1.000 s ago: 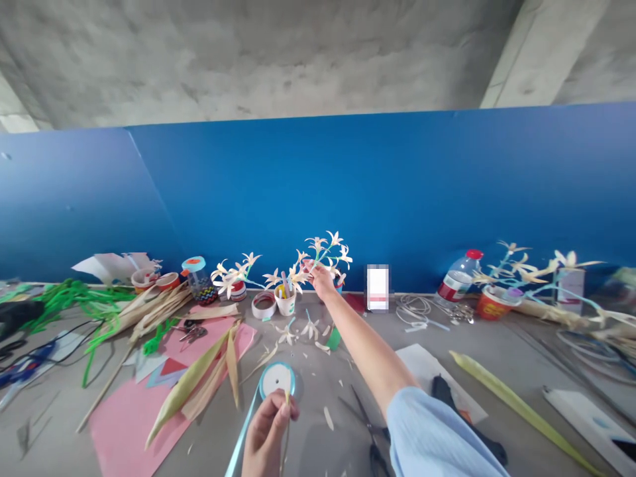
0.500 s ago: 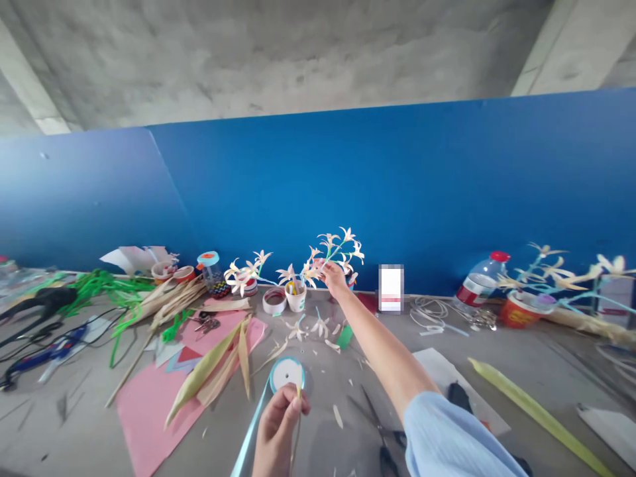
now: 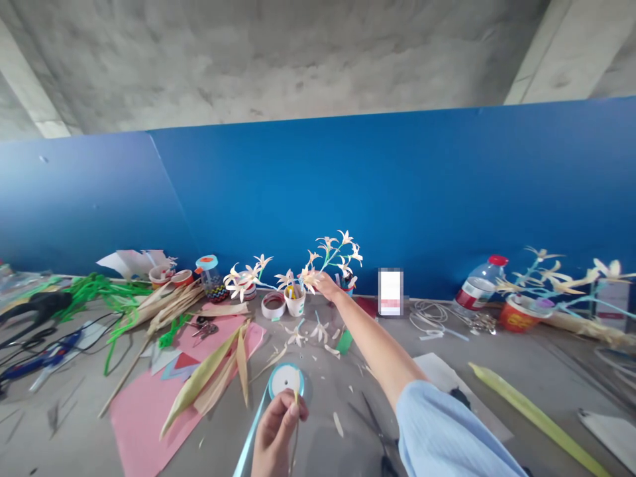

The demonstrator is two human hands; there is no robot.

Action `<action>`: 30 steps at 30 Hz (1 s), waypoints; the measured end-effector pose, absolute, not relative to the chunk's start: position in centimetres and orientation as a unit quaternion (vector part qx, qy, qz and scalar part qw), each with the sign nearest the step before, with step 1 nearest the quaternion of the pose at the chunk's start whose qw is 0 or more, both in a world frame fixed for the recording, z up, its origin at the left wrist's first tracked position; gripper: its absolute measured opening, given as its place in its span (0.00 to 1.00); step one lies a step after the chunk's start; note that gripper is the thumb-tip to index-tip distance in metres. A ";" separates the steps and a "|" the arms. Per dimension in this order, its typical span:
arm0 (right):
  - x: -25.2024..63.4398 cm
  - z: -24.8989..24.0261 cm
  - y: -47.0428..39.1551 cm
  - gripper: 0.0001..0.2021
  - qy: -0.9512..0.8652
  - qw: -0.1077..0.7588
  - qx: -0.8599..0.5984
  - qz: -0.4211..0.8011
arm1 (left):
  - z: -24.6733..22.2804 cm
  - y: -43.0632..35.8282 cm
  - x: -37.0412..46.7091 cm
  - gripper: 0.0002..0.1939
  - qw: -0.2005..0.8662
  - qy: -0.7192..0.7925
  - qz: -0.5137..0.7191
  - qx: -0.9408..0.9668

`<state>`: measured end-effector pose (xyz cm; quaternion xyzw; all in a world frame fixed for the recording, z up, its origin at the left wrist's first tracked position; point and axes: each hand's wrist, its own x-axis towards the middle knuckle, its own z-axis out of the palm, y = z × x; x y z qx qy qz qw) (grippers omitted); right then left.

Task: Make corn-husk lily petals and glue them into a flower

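Low in the middle, my left hand (image 3: pixel 278 424) pinches a thin stem (image 3: pixel 297 397) with a pale yellow tip, upright between thumb and fingers. Behind it lies a spool of light blue ribbon (image 3: pixel 286 381), its ribbon trailing toward me. My right arm is stretched out to the back, where my right hand (image 3: pixel 328 287) is closed at a pale handmade flower (image 3: pixel 310 278) beside a white paper cup (image 3: pixel 295 301). Petals partly hide its fingertips. A branch of several cream flowers (image 3: pixel 342 245) rises above this hand. Loose flowers (image 3: pixel 297 333) lie on the table in front of the cup.
Scissors (image 3: pixel 380 430) lie under my right forearm. Pink paper (image 3: pixel 144 417) and dried husks (image 3: pixel 203 391) spread to the left, beside green strands (image 3: pixel 119 298) and a blue glue gun (image 3: pixel 44 358). A plastic bottle (image 3: pixel 481 285) and an orange cup (image 3: pixel 519 315) stand right.
My right hand has moved slightly down and left among the flowers by the cup. My left hand keeps its pinch on the stem, almost still.
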<state>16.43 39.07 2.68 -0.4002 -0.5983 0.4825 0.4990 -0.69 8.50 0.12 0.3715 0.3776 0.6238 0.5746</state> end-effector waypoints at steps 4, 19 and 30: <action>17.2 2.0 38.6 0.16 -0.598 0.469 -0.450 0.469 | 0.1 8.4 -0.8 0.18 0.572 0.381 0.628 0.365; 45.5 5.6 19.4 0.11 -0.576 0.197 -0.769 0.195 | -0.9 9.0 -0.9 0.15 0.606 0.395 0.552 0.415; 34.0 1.1 24.7 0.14 -0.595 0.198 -0.777 0.058 | 0.3 8.4 0.1 0.16 0.593 0.398 0.563 0.416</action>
